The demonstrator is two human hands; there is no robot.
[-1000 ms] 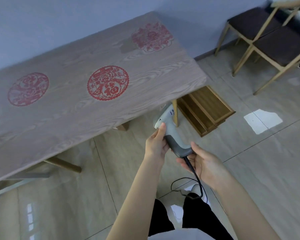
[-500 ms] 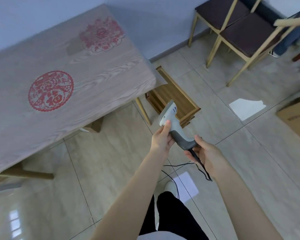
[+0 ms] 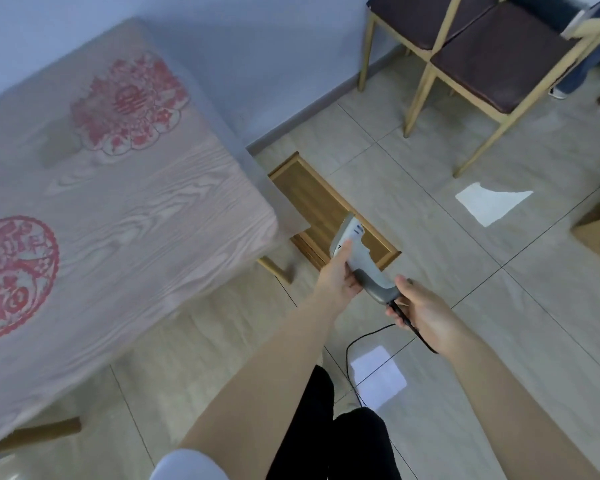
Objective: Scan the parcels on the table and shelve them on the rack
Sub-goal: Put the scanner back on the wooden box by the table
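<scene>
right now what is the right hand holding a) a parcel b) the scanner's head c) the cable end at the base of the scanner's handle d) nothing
c: the right hand is closed around the black cable where it leaves the grey handle of the barcode scanner, while the left hand grips the scanner's body higher up.
</scene>
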